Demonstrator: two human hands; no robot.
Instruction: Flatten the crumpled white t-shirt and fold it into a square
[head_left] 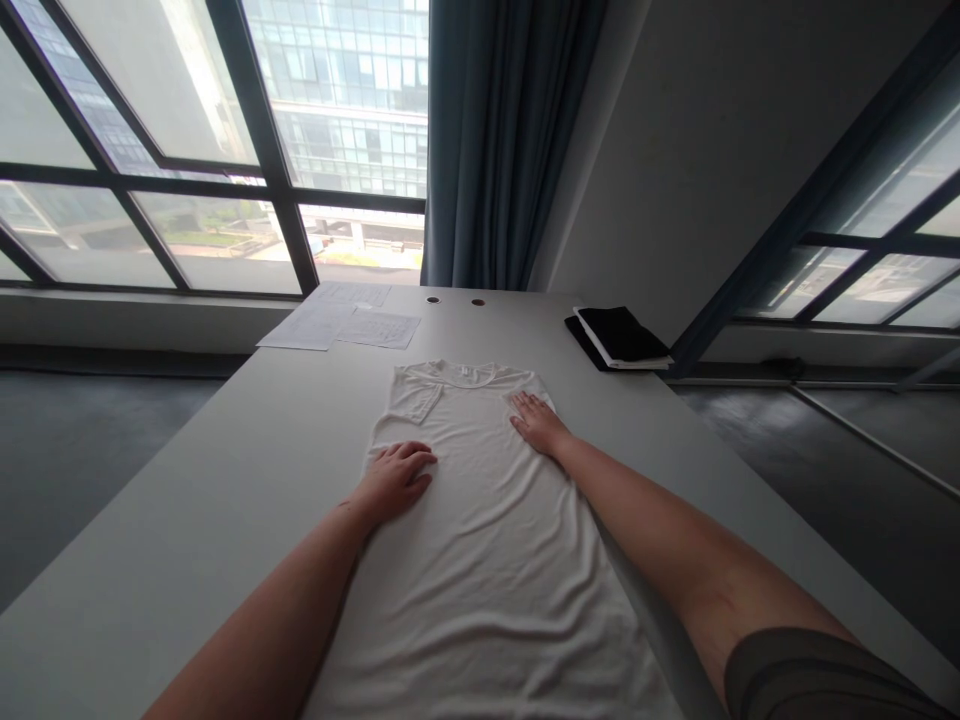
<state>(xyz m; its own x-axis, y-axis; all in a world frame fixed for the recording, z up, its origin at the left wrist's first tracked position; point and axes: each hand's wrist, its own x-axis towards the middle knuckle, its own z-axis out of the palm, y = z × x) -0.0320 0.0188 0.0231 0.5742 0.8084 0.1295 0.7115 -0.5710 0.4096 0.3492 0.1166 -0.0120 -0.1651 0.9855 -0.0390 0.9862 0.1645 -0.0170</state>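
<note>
A white T-shirt (pixel 480 530) lies spread on the table, its neckline at the far end and its body running toward me with soft wrinkles. The left sleeve is folded inward over the front. My left hand (pixel 396 478) rests on the shirt's left side, fingers a little bent and holding nothing. Farther up, my right hand (pixel 537 422) lies flat near the right shoulder with its fingers stretched out. The right sleeve is partly hidden by that hand. The shirt's lower hem is out of view.
The white table (pixel 225 500) reaches to the window wall. Printed papers (pixel 322 318) lie at its far left, and dark folders or garments with a white layer (pixel 624 336) are stacked at the far right. Two round cable holes and a blue curtain (pixel 502 150) are at the back.
</note>
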